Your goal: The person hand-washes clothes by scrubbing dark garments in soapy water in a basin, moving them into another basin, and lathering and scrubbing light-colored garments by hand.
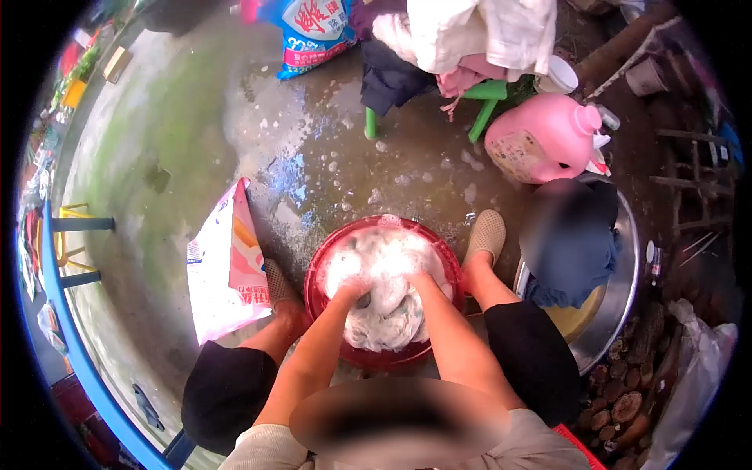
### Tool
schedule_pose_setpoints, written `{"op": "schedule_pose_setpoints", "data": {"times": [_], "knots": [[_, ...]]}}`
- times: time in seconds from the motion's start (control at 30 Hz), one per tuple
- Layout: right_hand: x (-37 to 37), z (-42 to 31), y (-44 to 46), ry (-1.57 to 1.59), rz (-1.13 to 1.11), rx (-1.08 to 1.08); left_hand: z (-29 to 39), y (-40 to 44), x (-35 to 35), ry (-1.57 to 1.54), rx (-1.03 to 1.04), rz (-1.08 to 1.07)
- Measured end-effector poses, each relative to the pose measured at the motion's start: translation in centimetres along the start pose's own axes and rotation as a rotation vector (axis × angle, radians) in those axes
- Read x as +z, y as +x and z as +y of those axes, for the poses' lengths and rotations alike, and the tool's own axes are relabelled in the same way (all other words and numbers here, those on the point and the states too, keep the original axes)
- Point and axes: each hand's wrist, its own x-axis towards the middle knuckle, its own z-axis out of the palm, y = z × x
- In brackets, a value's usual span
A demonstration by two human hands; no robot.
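Between my feet stands a red basin (315, 294) with soapy white laundry (384, 325) in it. My left hand (356, 287) is down in the basin, closed on the wet laundry at its left side. Close beside it, my right hand (419, 280) grips the same laundry a little further right. White suds and bright glare cover the fingertips of both hands. A dark object, too small to name, shows beside my left hand.
A detergent bag (219, 270) lies left; a blue one (313, 35) stands ahead. Clothes (446, 35) cover a green stool (487, 92). A pink jug (540, 137) stands near a metal basin (623, 305) holding dark clothes (576, 266). Cut logs (627, 384) lie right.
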Motion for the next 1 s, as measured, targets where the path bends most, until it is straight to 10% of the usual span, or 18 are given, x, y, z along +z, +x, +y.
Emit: {"op": "schedule_pose_setpoints", "data": {"times": [0.1, 0.2, 0.33, 0.47, 0.53, 0.57, 0.6, 0.67, 0.77, 0.9, 1.0], "knots": [[0.5, 0.2, -3.4, 0.612, -0.014, -0.047, 1.7, -4.8, -0.4, -0.853, 0.035, 0.232], [1.5, -0.1, -8.2, 0.782, -0.021, 0.261, 4.8, -9.6, -1.0, -0.341, 0.231, 0.397], [2.0, -1.0, -11.8, 1.059, -0.144, 0.250, 8.8, -17.9, 1.9, -0.438, 0.713, 0.331], [1.5, -3.1, -14.4, 1.112, -0.196, 0.171, 9.1, -19.7, 3.0, -0.287, 0.725, 0.477], [2.2, -4.2, -14.6, 1.036, -0.130, 0.095, 5.0, -13.0, 3.6, -0.762, 0.722, 0.637], [2.9, -4.6, -14.7, 0.961, -0.075, 0.045, 2.3, -10.5, 1.6, -0.294, 0.725, 0.818], [3.6, -5.0, -14.9, 0.877, -0.027, -0.015, 6.2, -14.9, -3.5, -0.099, 0.204, 0.526], [4.3, -7.3, -16.1, 0.551, -0.002, -0.187, 0.6, -11.5, -4.0, 0.116, 0.554, 0.779], [3.6, -11.4, -21.4, -0.349, 0.210, -0.463, 1.4, -14.4, -5.5, 0.433, 0.311, 0.692], [2.1, -8.3, -20.3, -0.549, -0.140, -0.397, 0.2, -12.6, -3.7, 0.370, 0.388, 0.644], [0.8, -5.0, -15.8, -0.574, 0.423, -0.291, 1.1, -12.1, 1.2, 0.472, 0.363, 0.511]]}}
